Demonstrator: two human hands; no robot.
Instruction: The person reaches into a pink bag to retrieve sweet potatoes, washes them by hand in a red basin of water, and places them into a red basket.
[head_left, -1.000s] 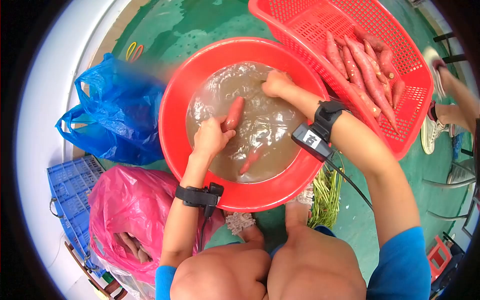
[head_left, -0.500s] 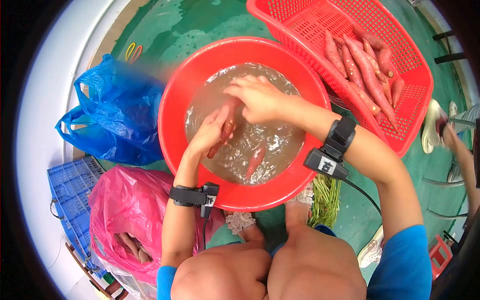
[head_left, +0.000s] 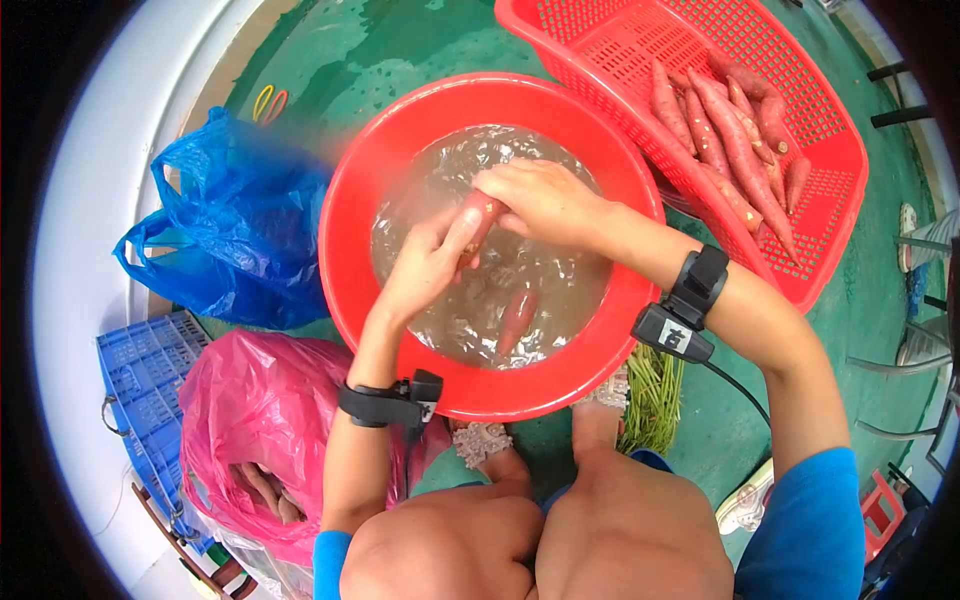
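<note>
Over the murky water of a red basin [head_left: 625, 345], a reddish sweet potato [head_left: 482, 212] is gripped from both sides. My left hand [head_left: 430, 252] is closed around its near end, thumb along the top. Around the far end wrap the fingers of my right hand [head_left: 545, 200], which partly hide it. Pale spots show on its skin. A second sweet potato [head_left: 518, 318] lies in the water nearer to me, touched by neither hand.
A red slotted basket [head_left: 840, 190] with several sweet potatoes [head_left: 735, 140] stands at the upper right. To the left are a blue plastic bag [head_left: 240, 240], a blue crate [head_left: 150, 375] and a pink bag [head_left: 270, 400] holding sweet potatoes. Green stems [head_left: 655, 400] lie by my foot.
The held sweet potato has turned, and its end now points up toward me. My right hand has shifted slightly right and down, closing round it. A person's hand at the right edge has left view.
</note>
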